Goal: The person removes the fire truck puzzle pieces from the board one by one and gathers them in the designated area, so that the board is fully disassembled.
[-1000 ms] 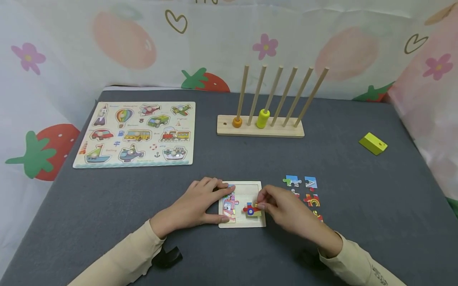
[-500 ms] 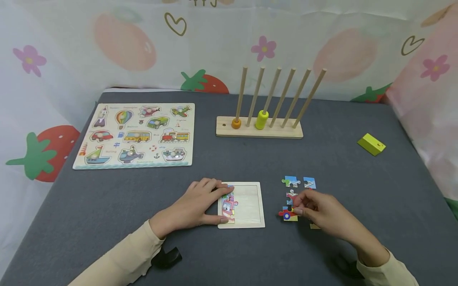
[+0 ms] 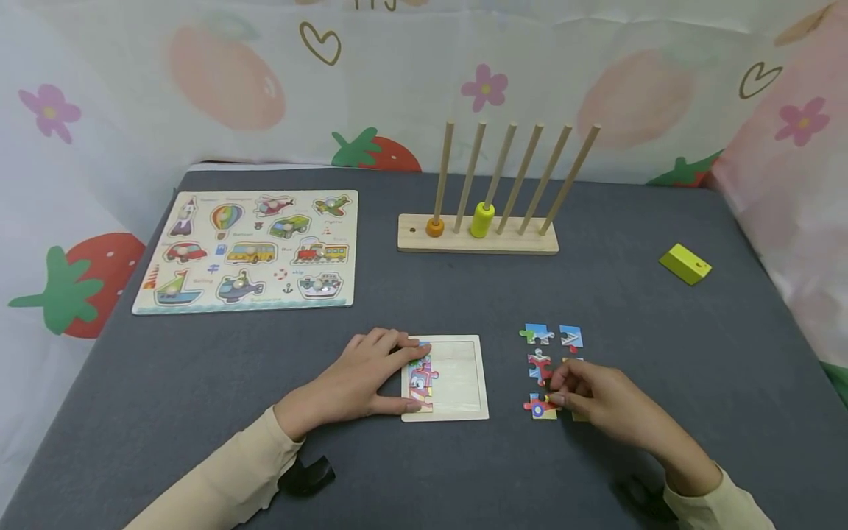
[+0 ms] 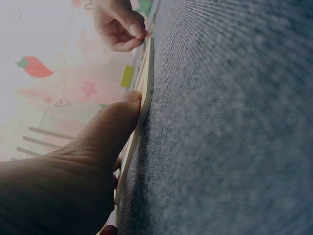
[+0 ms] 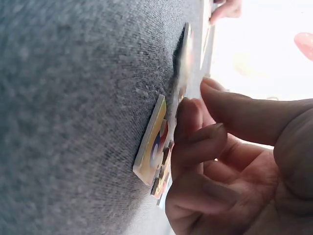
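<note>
My left hand [image 3: 361,375] rests on the left side of a small pale wooden puzzle tray [image 3: 482,379]. Its thumb and forefinger lie straight and spread, pressing near the joined pink pieces [image 3: 420,379] along that side. To the right of the tray, my right hand [image 3: 606,397] pinches the corner of a red, blue and yellow jigsaw piece [image 3: 543,409] low over the table. Just beyond lie a red-and-blue piece [image 3: 538,368], a blue-and-green piece [image 3: 536,333] and a blue piece [image 3: 571,336]. The right hand partly covers other pieces [image 5: 160,186].
A transport picture board [image 3: 281,239] lies at the back left. Behind the tray stands a wooden peg rack [image 3: 411,239] with an orange bead [image 3: 434,227] and a lime bead [image 3: 482,220]. A yellow block [image 3: 685,264] sits at the right.
My right hand has carried the red, blue and yellow piece from over the tray rightward to the loose pieces, then lowered it slightly toward me. The left hand stays on the tray.
</note>
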Demonstrator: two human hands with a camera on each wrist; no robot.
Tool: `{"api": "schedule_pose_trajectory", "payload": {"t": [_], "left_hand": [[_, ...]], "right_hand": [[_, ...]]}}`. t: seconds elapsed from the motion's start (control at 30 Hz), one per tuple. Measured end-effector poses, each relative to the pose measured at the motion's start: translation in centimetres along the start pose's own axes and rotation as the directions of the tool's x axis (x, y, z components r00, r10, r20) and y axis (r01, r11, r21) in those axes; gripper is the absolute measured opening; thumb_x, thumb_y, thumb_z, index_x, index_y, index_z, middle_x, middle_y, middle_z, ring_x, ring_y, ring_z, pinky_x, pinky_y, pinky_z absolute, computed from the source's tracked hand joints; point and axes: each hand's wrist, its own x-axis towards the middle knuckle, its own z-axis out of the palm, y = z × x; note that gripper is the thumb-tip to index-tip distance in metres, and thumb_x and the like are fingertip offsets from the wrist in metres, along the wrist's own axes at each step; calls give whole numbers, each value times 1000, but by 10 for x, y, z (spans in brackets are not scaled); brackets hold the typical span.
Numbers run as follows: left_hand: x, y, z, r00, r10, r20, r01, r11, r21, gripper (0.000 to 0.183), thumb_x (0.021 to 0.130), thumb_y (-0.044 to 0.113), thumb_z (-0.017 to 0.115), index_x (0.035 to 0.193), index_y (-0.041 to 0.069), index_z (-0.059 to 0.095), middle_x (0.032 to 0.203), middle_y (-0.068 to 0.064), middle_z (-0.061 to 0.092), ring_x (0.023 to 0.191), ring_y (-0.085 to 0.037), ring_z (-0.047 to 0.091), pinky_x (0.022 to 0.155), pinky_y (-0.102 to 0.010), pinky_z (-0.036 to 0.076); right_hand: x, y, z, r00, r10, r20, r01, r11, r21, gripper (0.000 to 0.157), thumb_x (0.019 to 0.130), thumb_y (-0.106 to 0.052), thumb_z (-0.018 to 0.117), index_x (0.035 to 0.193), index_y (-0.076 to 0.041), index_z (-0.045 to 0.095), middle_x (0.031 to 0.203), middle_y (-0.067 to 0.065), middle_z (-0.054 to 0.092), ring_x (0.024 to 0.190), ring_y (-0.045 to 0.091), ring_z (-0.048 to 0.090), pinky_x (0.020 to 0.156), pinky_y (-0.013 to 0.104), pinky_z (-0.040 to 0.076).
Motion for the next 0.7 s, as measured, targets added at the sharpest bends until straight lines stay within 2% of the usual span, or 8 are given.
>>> {"api": "schedule_pose_trajectory", "payload": {"t": [0.13,0.33,0.57,0.7], "left_hand": [[0,0,1,1000,-1,1,1,1000,0,74,83,59,64,145,24,43,137,-2,45,127,-23,38,97,-48,31],[0,0,0,1000,-3,-3,3,1000,-3,74,83,59,64,145,24,43,137,-3,45,127,-24,38,97,-48,31],[-1,0,2,1000,-8,-15,8,1000,11,70,84,58,63,143,23,46,137,-2,46,127,-23,38,96,-48,32],[0,4,4,998,-16,-55,16,1000,2,63,87,52,62,140,20,51,136,-4,48,126,-24,40,94,-47,33]], "right_hand": [[-1,1,1,1000,-3,0,3,1000,-27,13,88,-13,69,93,-10,57,76,-2,58,62,6,51,56,24,45],[-1,1,6,999,-41,-22,38,990,-134,29,77,-19,80,94,-12,57,76,-4,49,67,6,45,59,23,39],[-2,2,9,997,-64,-38,58,989,-139,29,77,-19,80,93,-15,56,74,-3,46,66,5,42,59,23,38],[-3,1,9,997,-59,-41,52,988,-144,29,78,-20,80,94,-15,56,75,-4,46,67,5,42,60,23,38]]}}
